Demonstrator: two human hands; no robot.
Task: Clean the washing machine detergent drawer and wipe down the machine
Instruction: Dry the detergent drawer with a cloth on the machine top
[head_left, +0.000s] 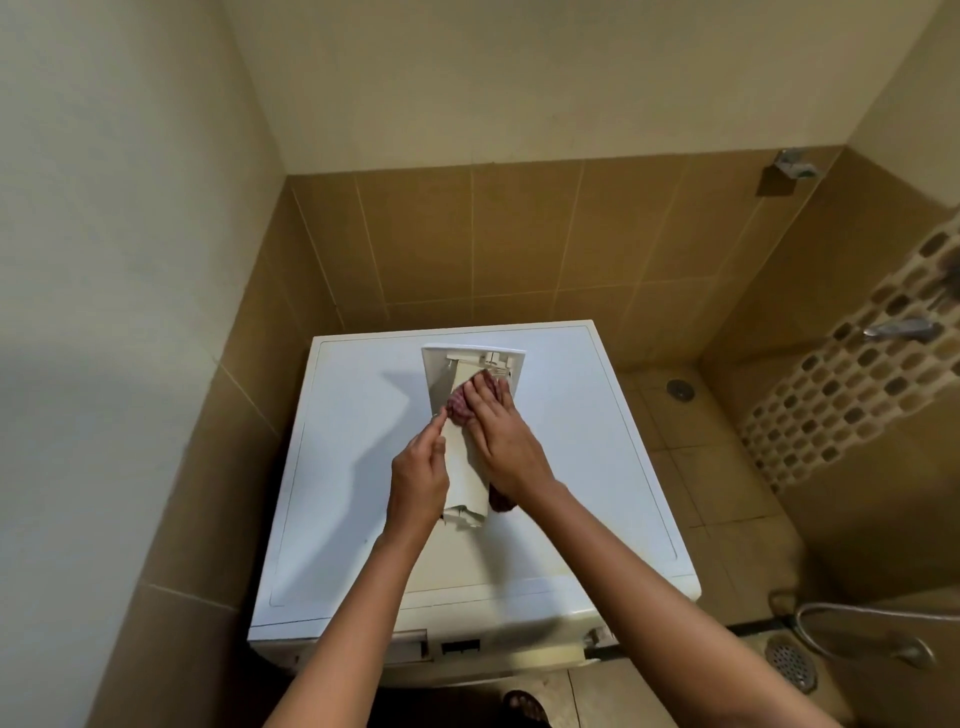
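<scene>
The white detergent drawer lies on top of the white washing machine, its front panel pointing toward the back wall. My left hand grips the drawer's left side near its rear end. My right hand lies flat with straight fingers on a dark red checked cloth, pressing it onto the drawer. Another part of the cloth shows under my right wrist.
Brown tiled walls close in behind and to the left of the machine. To the right, the tiled floor holds a round drain, a second drain and a hose. A wall tap sticks out at right. The machine's drawer slot faces me.
</scene>
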